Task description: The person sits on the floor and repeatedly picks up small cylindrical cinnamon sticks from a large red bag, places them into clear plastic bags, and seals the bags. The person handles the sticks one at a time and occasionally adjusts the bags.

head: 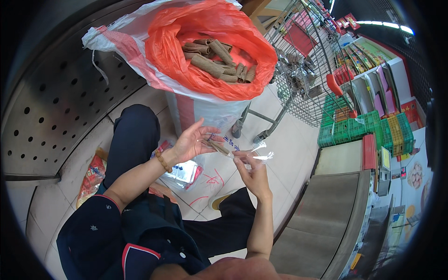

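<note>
A small clear plastic bag with blue print is stretched between my hands. A brown piece of cinnamon-like bark shows through the film, at the fingers of my left hand, which holds the bag's left end. My right hand pinches the other end between thumb and fingers. Just beyond my hands stands a white woven sack with red stripes. Its red plastic liner is folded open, with several rolled bark pieces inside. Below my left hand, a stack of clear flat bags lies on the floor.
Beyond the sack at right is a wire shopping cart holding several filled packets. Green plastic crates and a grey-topped counter line the right side. A perforated metal panel stands left, near a printed red package on the floor.
</note>
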`<state>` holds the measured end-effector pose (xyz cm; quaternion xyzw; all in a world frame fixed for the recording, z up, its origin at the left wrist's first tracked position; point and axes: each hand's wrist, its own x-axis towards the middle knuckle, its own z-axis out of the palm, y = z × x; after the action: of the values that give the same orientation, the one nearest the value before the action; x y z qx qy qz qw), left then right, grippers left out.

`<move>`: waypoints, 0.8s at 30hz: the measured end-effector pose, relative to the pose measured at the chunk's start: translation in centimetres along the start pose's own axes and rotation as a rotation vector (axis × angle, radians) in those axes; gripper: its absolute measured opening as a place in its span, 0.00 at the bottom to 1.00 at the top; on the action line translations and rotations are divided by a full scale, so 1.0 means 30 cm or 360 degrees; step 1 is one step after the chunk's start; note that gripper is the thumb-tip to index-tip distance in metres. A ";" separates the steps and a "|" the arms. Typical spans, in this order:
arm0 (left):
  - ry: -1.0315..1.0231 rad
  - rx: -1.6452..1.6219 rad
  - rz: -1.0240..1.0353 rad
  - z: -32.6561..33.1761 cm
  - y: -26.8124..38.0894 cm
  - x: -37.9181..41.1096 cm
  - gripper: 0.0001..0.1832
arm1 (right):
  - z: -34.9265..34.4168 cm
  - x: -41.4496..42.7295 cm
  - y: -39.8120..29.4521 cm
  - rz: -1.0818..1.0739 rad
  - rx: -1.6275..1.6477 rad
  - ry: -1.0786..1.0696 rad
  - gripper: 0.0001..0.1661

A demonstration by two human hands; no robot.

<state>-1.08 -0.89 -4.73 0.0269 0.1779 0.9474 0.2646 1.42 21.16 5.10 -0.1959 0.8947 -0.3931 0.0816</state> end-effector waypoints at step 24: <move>-0.0001 0.0047 0.0386 0.020 0.004 -0.061 0.17 | -0.076 0.308 -0.141 -0.0257 0.0296 0.0624 0.10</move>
<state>0.51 -1.73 -4.05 0.0525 0.1873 0.9697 0.1476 -6.47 16.27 9.82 -0.1784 0.8347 -0.5097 -0.1076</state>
